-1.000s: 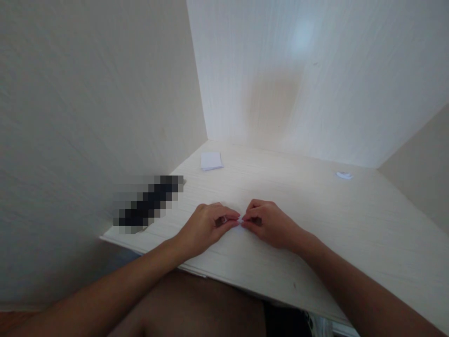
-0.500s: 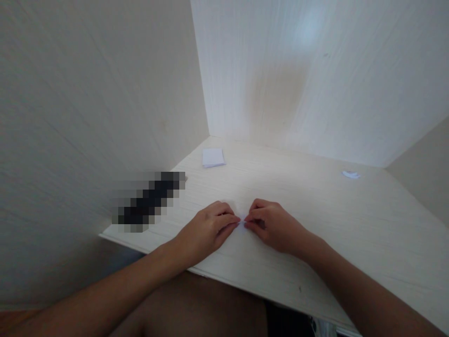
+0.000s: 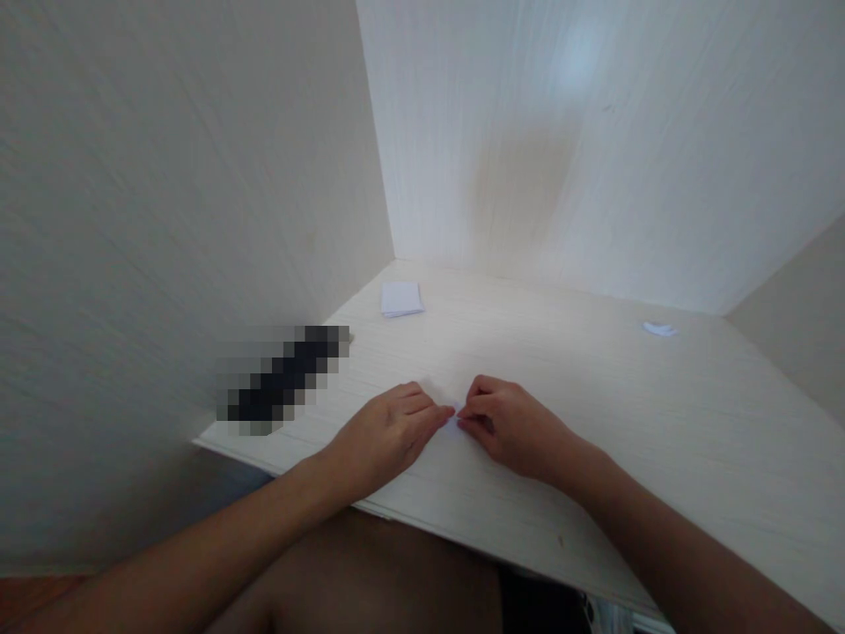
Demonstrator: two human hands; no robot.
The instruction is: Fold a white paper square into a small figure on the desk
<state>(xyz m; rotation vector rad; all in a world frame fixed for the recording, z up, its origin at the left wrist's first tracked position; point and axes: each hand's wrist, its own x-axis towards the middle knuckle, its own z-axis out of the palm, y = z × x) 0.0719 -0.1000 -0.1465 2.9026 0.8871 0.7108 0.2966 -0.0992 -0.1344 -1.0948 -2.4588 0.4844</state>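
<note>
Showed as a small piece of white paper [image 3: 453, 424], faintly bluish, mostly covered and too hidden to tell full outline or folds. Was pinched between the left hand [image 3: 389, 427] and the right hand [image 3: 518, 427], visible only around the narrow gap between the two, on or just above the pale tabletop [image 3: 502, 511].

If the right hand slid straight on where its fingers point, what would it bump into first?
Most likely the left hand, whose fingertips nearly meet those of the right hand; paper shows at the gap, but depth there is unclear.
</note>
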